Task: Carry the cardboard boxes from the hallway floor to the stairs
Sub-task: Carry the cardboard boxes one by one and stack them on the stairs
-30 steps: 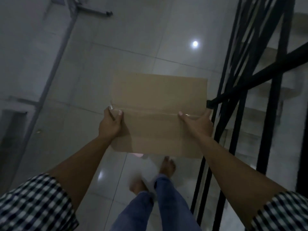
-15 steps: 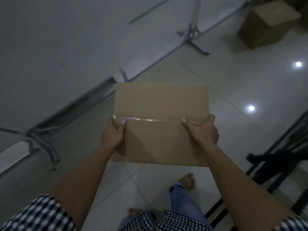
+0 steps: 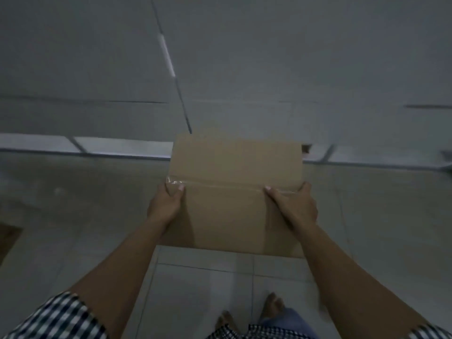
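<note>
A brown cardboard box [image 3: 234,192] with clear tape along its top seam hangs in the air in front of me, over the tiled floor. My left hand [image 3: 166,204] grips its left side, thumb on top at the tape. Gripping the right side is my right hand [image 3: 293,206], thumb on the top face and fingers wrapped round the edge. The box's underside and my fingers beneath it are hidden. No stairs appear in this view.
A grey wall [image 3: 244,57] with a pale skirting strip [image 3: 97,146] faces me just beyond the box. Glossy floor tiles [image 3: 73,216] spread to both sides. A dark brown shape [image 3: 7,241] lies at the far left edge. My bare feet [image 3: 271,304] stand below.
The view has swung left, away from the black stair railing and past the second box on the floor, to face the wall. Both hands keep the same hold on the box.
</note>
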### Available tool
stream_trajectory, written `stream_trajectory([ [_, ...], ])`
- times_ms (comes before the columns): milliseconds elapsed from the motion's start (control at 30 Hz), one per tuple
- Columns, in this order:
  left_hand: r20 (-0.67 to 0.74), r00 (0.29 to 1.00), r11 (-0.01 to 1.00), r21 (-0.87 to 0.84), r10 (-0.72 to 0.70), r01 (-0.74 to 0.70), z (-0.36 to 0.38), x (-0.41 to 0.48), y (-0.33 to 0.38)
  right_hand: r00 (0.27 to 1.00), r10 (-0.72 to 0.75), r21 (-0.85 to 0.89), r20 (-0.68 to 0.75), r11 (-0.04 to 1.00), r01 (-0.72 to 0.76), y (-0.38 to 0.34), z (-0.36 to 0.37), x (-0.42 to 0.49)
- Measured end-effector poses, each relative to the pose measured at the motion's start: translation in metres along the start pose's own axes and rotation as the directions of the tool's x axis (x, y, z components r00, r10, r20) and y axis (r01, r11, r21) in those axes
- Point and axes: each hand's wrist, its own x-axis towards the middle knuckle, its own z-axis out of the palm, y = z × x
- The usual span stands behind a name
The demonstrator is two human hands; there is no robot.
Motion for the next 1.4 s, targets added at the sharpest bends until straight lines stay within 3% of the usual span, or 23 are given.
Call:
stream_trajectory([
  [167,-0.198,0.969,0.988,-0.067,-0.148,0.138,-0.092,0.026,-0.070,0.965,-0.177,-0.065,0.196,0.979,0.193,-0.095,0.103,-0.011],
  [333,-0.334,0.879,0.940,-0.141,-0.341,0.311,-0.160,0.049,-0.127,0.877,-0.275,-0.122,0.393,0.930,0.347,-0.173,0.207,-0.018],
  [633,-0.495,0.635,0.805,-0.379,-0.593,0.456,-0.251,0.084,-0.189,0.632,-0.399,-0.070,0.664,0.809,0.584,-0.312,0.372,-0.048],
  [867,-0.510,0.466,0.690,-0.570,-0.723,0.447,-0.311,0.110,-0.259,0.472,-0.403,-0.090,0.784,0.679,0.729,-0.392,0.501,-0.099],
  [1100,-0.456,0.427,0.619,-0.661,-0.781,0.425,-0.410,0.178,-0.347,0.431,-0.415,-0.104,0.801,0.613,0.783,-0.464,0.640,-0.161],
  [1400,-0.454,0.416,0.613,-0.643,-0.788,0.459,-0.556,0.269,-0.433,0.406,-0.417,-0.092,0.813,0.597,0.797,-0.561,0.793,-0.239],
])
